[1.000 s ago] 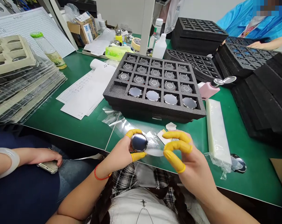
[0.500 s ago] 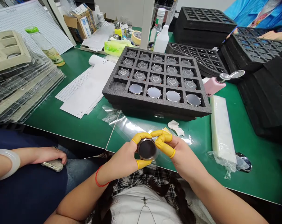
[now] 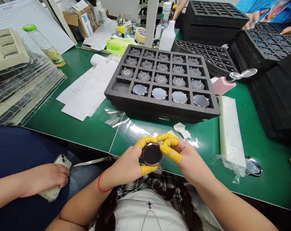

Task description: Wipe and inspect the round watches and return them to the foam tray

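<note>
A smooth green surface (image 3: 275, 183) carries everything. At its middle, a black foam tray (image 3: 145, 104) with square compartments holds round watch cases (image 3: 179, 97) apart, probably to spare them scratches; the near row lies glossy side up, those farther back show ringed backs. A white plastic-wrapped long block (image 3: 232, 131) lies to the right. On the near side, the left hand (image 3: 128, 162), in yellow finger cots, is clamped around a round dark-faced metal-rimmed watch case (image 3: 152, 154), leaving its face uncovered. The right hand (image 3: 186, 157) has its fingertips bunched close together at the case's right edge; whether they pinch anything, I cannot tell. Beyond lies a crumpled white scrap (image 3: 182, 130).
</note>
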`<state>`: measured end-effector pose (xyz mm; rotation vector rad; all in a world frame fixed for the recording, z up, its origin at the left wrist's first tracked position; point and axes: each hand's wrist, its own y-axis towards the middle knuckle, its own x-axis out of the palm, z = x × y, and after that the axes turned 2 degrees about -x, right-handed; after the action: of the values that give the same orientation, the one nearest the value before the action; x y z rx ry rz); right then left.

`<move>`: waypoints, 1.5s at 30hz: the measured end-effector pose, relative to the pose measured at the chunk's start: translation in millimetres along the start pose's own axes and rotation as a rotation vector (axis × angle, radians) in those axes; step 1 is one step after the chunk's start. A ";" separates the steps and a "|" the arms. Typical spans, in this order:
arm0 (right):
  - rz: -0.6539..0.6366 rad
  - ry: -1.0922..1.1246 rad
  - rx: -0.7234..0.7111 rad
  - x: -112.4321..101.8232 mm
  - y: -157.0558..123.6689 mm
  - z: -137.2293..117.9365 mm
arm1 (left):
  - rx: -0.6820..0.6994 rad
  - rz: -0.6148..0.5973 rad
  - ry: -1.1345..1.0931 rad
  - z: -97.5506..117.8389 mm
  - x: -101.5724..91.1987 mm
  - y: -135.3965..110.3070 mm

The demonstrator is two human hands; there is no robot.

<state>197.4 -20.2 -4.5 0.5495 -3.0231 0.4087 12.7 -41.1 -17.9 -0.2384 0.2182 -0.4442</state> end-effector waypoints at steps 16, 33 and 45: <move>0.002 -0.086 -0.040 -0.2 -2.0 0.9 | -0.015 -0.006 -0.016 -1.4 0.4 -2.7; 0.002 -0.083 -0.044 0.5 -2.8 3.8 | 0.011 -0.024 -0.014 -0.8 -0.3 -2.4; -0.052 0.094 0.028 -0.4 -3.2 1.2 | 0.041 -0.021 0.032 -5.0 0.1 -2.4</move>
<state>198.9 -23.3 -5.0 0.5923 -2.9112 0.4604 10.6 -44.2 -22.0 -0.1937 0.2376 -0.4728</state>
